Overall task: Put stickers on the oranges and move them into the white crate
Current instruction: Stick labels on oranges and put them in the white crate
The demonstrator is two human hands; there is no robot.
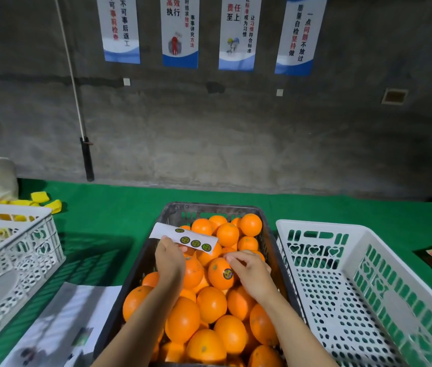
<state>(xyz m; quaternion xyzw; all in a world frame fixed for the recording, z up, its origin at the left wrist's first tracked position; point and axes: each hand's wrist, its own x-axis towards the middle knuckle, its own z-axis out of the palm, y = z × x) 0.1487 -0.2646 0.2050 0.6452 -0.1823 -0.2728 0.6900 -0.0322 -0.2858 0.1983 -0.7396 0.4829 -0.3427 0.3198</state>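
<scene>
1. Both bare forearms reach forward from the lower edge of the view, drawing closer together toward the hands.
2. The left hand (169, 256) is raised, back toward the viewer, its thumb and fingers pinching the near edge of a white paper strip of round green stickers (183, 237).
3. The right hand (249, 271) sits just right of the left and a little lower, palm down, fingers loosely curled.
4. Its fingertips (232, 260) touch the top of a round orange bearing a sticker (220, 272).
</scene>
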